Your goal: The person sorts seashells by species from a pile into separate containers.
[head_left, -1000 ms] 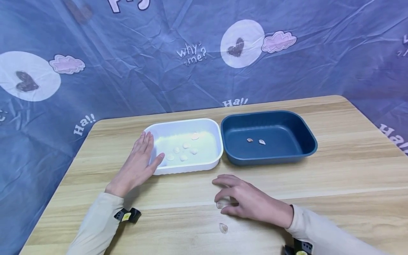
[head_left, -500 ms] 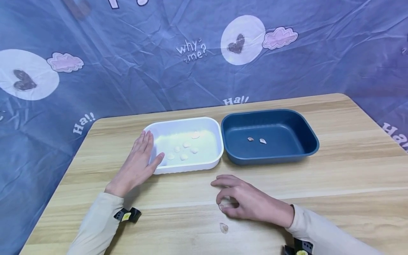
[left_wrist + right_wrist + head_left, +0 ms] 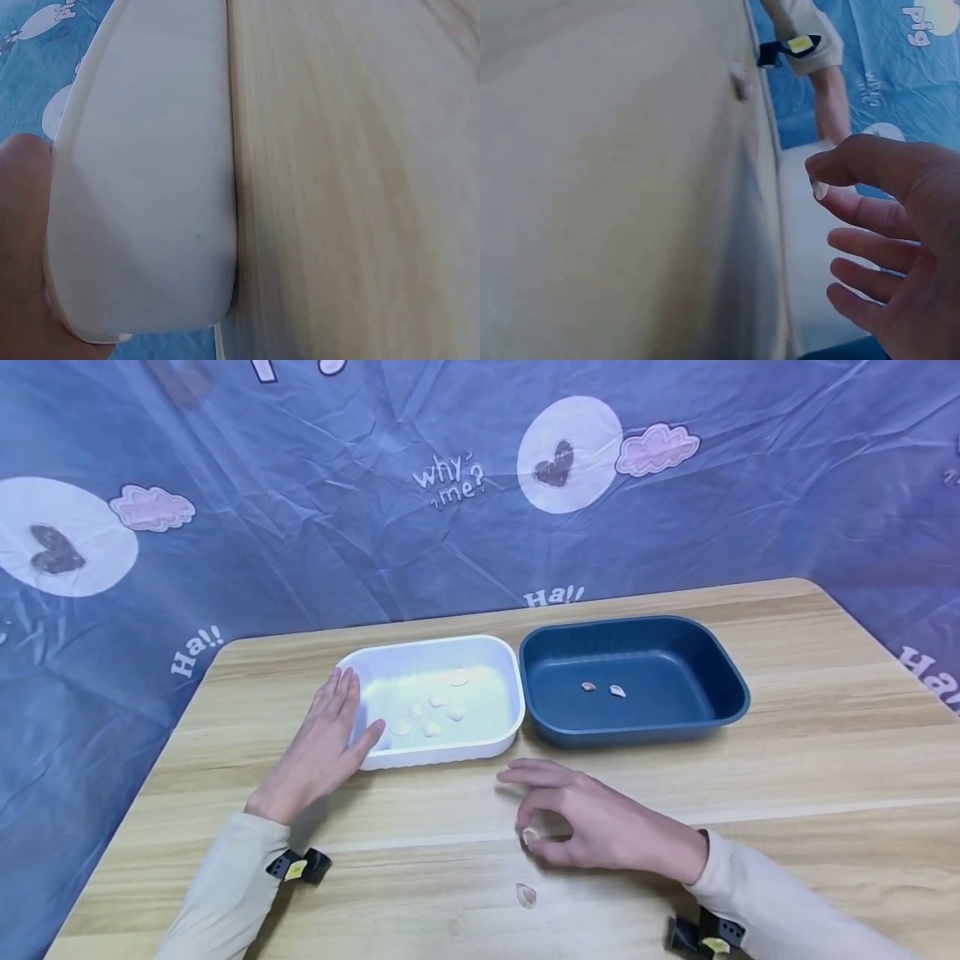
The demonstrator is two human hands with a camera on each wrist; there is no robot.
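Observation:
My right hand (image 3: 600,818) pinches a small pale seashell (image 3: 530,836) between thumb and index finger, just above the table; the other fingers stay extended. That shell's tip also shows at the fingertips in the right wrist view. A second seashell (image 3: 526,896) lies on the table nearer me. My left hand (image 3: 318,747) rests on the left end of a white plastic tray (image 3: 442,750), fingers straight along the rim, thumb spread at the front corner. Several whitish shells (image 3: 438,701) lie inside this tray. In the left wrist view the tray's outer wall (image 3: 150,165) hides most of the hand.
A dark blue tray (image 3: 637,732) stands right beside the white one, with two small shells (image 3: 617,691) on its bottom. Both are on a wood-grain table (image 3: 817,727). Behind the far edge hangs a blue printed cloth (image 3: 337,510).
My right thumb and index finger have closed on the seashell and lifted it slightly off the table, the hand shifting a little to the right. The left hand stays put.

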